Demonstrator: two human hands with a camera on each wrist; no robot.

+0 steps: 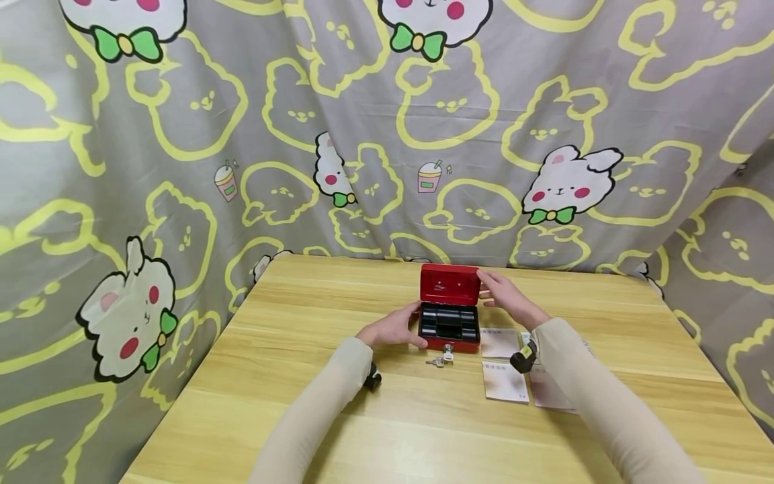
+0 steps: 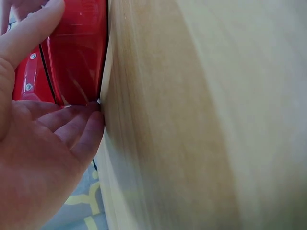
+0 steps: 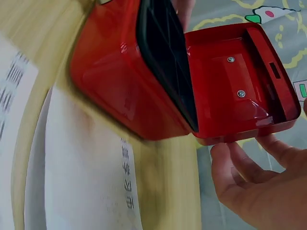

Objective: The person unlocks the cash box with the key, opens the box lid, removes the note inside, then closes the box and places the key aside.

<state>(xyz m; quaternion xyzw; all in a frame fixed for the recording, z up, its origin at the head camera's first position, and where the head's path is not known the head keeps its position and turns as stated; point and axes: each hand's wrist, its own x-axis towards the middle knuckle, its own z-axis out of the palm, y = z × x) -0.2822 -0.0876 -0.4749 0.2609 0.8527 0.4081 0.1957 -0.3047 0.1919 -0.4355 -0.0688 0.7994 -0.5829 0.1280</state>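
A small red cash box (image 1: 453, 345) stands on the table with its lid (image 1: 450, 286) raised and a black compartment tray (image 1: 449, 321) showing inside. My left hand (image 1: 396, 327) holds the box at its left end, thumb towards the front and fingers towards the back. At the lid's right edge, the fingertips of my right hand (image 1: 508, 296) touch the side; the right wrist view shows the fingers (image 3: 273, 148) spread along that edge. A lock with a key (image 1: 448, 353) sits at the box front. Just left of it, another key (image 1: 437, 362) lies on the table.
Right of the box lie several printed paper bundles, including a nearer one (image 1: 505, 382) and a farther one (image 1: 499, 343). Some are partly covered by my right forearm. The wooden table (image 1: 290, 323) ends at a patterned curtain (image 1: 375, 121) behind.
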